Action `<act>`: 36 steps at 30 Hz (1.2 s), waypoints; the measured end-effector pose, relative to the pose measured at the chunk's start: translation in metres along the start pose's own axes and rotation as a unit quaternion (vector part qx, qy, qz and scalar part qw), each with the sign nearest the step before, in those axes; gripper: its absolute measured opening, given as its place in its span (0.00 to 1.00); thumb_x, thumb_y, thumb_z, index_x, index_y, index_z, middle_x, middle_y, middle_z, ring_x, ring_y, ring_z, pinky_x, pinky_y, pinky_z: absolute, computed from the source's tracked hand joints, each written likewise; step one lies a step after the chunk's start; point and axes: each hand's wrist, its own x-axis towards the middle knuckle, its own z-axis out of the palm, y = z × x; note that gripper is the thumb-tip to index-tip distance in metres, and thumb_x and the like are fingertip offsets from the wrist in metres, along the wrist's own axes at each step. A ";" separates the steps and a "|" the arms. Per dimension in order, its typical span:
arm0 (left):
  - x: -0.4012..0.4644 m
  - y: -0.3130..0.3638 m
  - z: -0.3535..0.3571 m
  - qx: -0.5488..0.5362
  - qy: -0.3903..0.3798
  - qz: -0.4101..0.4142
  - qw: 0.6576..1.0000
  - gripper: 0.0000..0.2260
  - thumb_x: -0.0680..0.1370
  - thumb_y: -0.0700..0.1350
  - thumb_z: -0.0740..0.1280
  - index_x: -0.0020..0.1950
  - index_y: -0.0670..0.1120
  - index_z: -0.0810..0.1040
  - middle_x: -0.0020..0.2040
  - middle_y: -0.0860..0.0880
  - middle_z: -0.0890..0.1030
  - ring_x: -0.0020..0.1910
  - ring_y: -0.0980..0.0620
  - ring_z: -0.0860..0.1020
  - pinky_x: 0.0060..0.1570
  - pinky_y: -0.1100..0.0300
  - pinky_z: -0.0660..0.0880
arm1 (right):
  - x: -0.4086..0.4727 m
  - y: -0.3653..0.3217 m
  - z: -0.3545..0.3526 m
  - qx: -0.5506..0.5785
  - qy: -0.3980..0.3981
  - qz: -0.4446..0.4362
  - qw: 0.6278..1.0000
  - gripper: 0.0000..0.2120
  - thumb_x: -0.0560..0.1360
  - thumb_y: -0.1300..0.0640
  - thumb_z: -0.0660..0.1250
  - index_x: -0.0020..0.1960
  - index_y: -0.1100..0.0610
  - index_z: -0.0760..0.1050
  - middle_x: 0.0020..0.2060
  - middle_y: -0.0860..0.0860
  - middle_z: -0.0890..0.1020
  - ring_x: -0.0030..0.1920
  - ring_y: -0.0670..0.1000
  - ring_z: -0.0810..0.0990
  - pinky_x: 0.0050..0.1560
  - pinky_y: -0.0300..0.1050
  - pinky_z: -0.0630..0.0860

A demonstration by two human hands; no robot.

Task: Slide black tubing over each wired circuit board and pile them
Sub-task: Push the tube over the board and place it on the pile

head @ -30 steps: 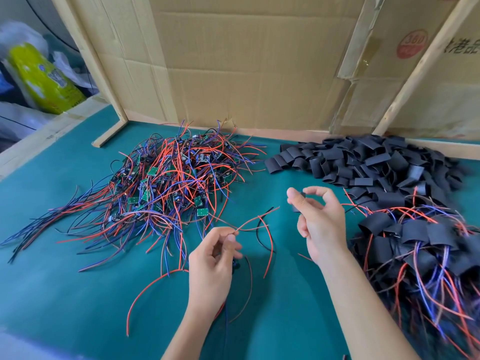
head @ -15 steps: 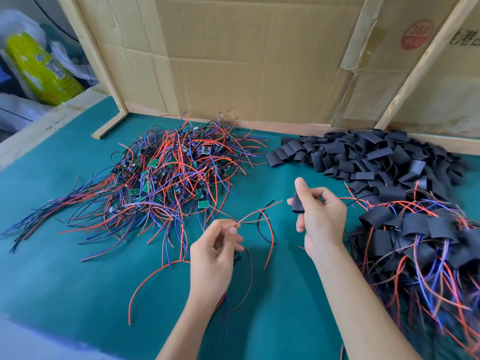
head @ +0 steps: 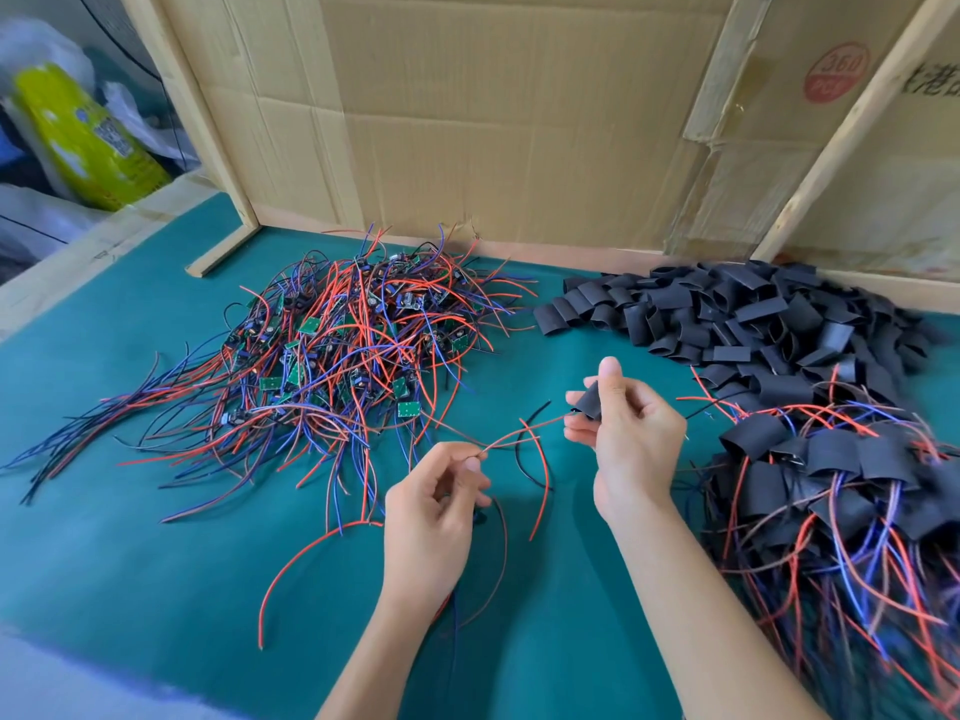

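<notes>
Head view is showing two bare hands working over a green mat [head: 130,511]. Left hand [head: 434,517] is curling its fingers around the wires [head: 519,433] of one wired circuit board, pinching a red and a black lead between thumb and forefinger; the board itself is hidden inside the palm, so its exact place cannot be told. Right hand [head: 631,439] is pinching one piece of black tubing [head: 589,400] between thumb and fingers, holding it upright just beside the free tips of those leads, which are reaching the tubing's lower opening.

Three piles are lying on the mat. One heap of bare wired boards [head: 343,356] is sitting at the left, its boards too tangled to count, with red, blue and black wires fanning outward. One heap of loose tubing pieces [head: 753,314] is resting at the back right against the cardboard wall [head: 493,122]. One pile of sleeved boards [head: 841,475] is lying near right, just beside the right hand.
</notes>
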 end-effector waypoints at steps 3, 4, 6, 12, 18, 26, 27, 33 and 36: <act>0.000 0.000 0.000 0.002 0.000 -0.005 1.000 0.10 0.83 0.39 0.66 0.47 0.52 0.80 0.36 0.50 0.83 0.34 0.54 0.83 0.35 0.64 0.76 | -0.002 0.000 0.002 0.004 -0.007 -0.009 1.000 0.17 0.82 0.49 0.69 0.41 0.61 0.79 0.32 0.58 0.86 0.23 0.52 0.80 0.26 0.41 0.78; 0.000 0.000 0.000 0.000 0.001 -0.005 1.000 0.10 0.83 0.39 0.66 0.47 0.52 0.80 0.36 0.50 0.83 0.34 0.54 0.83 0.35 0.63 0.76 | -0.004 0.001 0.003 -0.001 -0.012 -0.009 1.000 0.18 0.82 0.49 0.70 0.40 0.61 0.78 0.32 0.58 0.85 0.23 0.52 0.80 0.26 0.42 0.78; 0.000 -0.001 -0.001 -0.003 0.005 -0.003 1.000 0.09 0.83 0.38 0.65 0.48 0.51 0.80 0.37 0.50 0.83 0.35 0.53 0.83 0.36 0.62 0.77 | -0.008 0.004 0.005 -0.015 -0.022 -0.003 1.000 0.18 0.82 0.49 0.70 0.40 0.62 0.78 0.32 0.59 0.85 0.23 0.53 0.80 0.25 0.42 0.78; 0.000 -0.001 0.000 -0.004 0.007 -0.002 1.000 0.11 0.84 0.38 0.65 0.47 0.52 0.80 0.37 0.49 0.82 0.35 0.53 0.83 0.36 0.60 0.77 | -0.009 0.005 0.004 -0.022 -0.013 -0.002 1.000 0.19 0.81 0.49 0.71 0.39 0.62 0.76 0.31 0.58 0.84 0.23 0.55 0.80 0.24 0.43 0.77; 0.001 0.001 0.000 0.015 0.010 0.011 1.000 0.09 0.83 0.38 0.66 0.47 0.51 0.80 0.36 0.51 0.83 0.34 0.53 0.84 0.38 0.63 0.77 | -0.026 0.007 0.017 0.021 -0.093 0.061 0.994 0.18 0.76 0.48 0.75 0.41 0.60 0.73 0.32 0.59 0.84 0.23 0.51 0.78 0.22 0.40 0.73; 0.001 0.001 0.000 0.013 0.011 0.009 1.000 0.11 0.83 0.38 0.66 0.45 0.52 0.80 0.37 0.51 0.84 0.34 0.52 0.84 0.37 0.62 0.77 | -0.045 0.010 0.021 0.055 -0.274 0.129 0.951 0.23 0.60 0.55 0.82 0.48 0.62 0.76 0.38 0.58 0.81 0.28 0.50 0.70 0.28 0.40 0.70; 0.001 0.001 -0.001 0.011 0.008 0.008 1.000 0.11 0.83 0.39 0.66 0.45 0.51 0.80 0.37 0.51 0.84 0.35 0.52 0.83 0.37 0.61 0.77 | -0.045 0.010 0.019 0.031 -0.310 0.121 0.943 0.21 0.61 0.57 0.82 0.48 0.62 0.78 0.39 0.56 0.82 0.29 0.51 0.71 0.30 0.41 0.72; 0.000 0.005 -0.001 0.007 -0.005 -0.007 1.000 0.11 0.83 0.41 0.66 0.42 0.49 0.81 0.35 0.52 0.84 0.29 0.58 0.78 0.30 0.65 0.72 | -0.039 0.008 0.012 -0.051 -0.349 0.089 0.932 0.10 0.67 0.66 0.80 0.47 0.62 0.84 0.38 0.58 0.85 0.35 0.52 0.81 0.34 0.40 0.76; 0.000 0.008 -0.002 -0.023 -0.029 -0.013 0.999 0.08 0.83 0.41 0.67 0.46 0.50 0.82 0.40 0.51 0.86 0.38 0.55 0.85 0.31 0.65 0.76 | -0.039 0.011 0.014 -0.059 -0.321 0.064 0.943 0.05 0.70 0.69 0.78 0.40 0.61 0.85 0.31 0.58 0.82 0.29 0.50 0.77 0.28 0.39 0.73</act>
